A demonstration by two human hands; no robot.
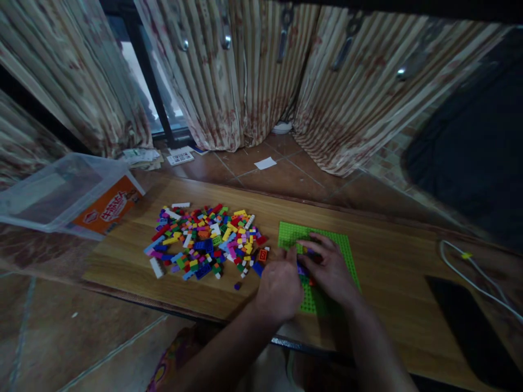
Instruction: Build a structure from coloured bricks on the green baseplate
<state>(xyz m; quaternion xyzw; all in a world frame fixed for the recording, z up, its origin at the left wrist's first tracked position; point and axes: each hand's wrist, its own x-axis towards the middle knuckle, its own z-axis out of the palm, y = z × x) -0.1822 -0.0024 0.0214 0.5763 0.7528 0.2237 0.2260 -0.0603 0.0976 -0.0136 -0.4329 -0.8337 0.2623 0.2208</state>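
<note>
A green studded baseplate [349,251] lies on the wooden table. On it stands a small build of coloured toy bricks [301,269], purple, blue and orange among them, mostly covered by my hands. My left hand [281,286] is closed at the build's left side, its fingertips against the bricks; whatever they pinch is hidden. From the right, my right hand [333,272] curls its fingers around the build and steadies it on the plate. Left of the plate spreads a pile of loose toy bricks [204,246] in many colours. A red brick [263,255] lies close to my left hand.
A clear plastic box [53,215] with an orange label stands at the table's left end. On the right are a dark flat panel [469,326] and a white cable [474,261]. Striped curtains [261,76] hang behind the table [392,261].
</note>
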